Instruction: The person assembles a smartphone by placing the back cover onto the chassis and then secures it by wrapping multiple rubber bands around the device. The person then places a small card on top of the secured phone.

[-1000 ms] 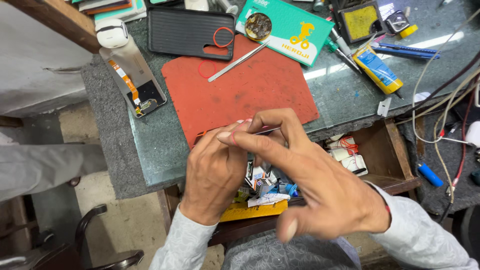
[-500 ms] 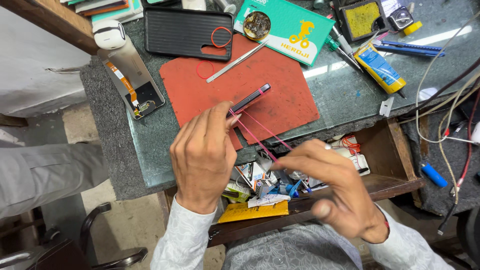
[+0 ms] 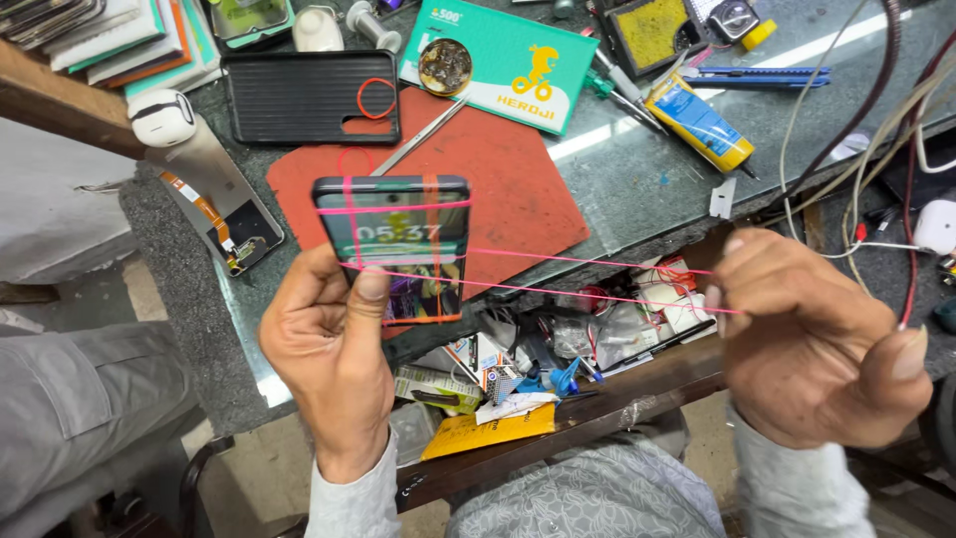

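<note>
My left hand (image 3: 334,354) grips a dark smartphone (image 3: 398,239) with its lit screen facing me, thumb pressed on the glass. Pink rubber bands wrap the phone across and lengthwise. My right hand (image 3: 812,339) is closed on one pink rubber band (image 3: 588,279) and holds it stretched far to the right, away from the phone. Both hands hover over the front edge of the bench and an open drawer (image 3: 607,389). A red work mat (image 3: 498,179) lies behind the phone.
On the bench lie a black phone case (image 3: 299,95), a metal tweezer (image 3: 418,134), a green card (image 3: 508,60), a yellow-blue tube (image 3: 697,120), a disassembled phone frame (image 3: 214,199) and cables (image 3: 856,130) at right. The drawer holds several small packets and parts.
The phone has turned from edge-on to screen-facing and risen toward me. My right hand has moved right, stretching the pink band much longer.
</note>
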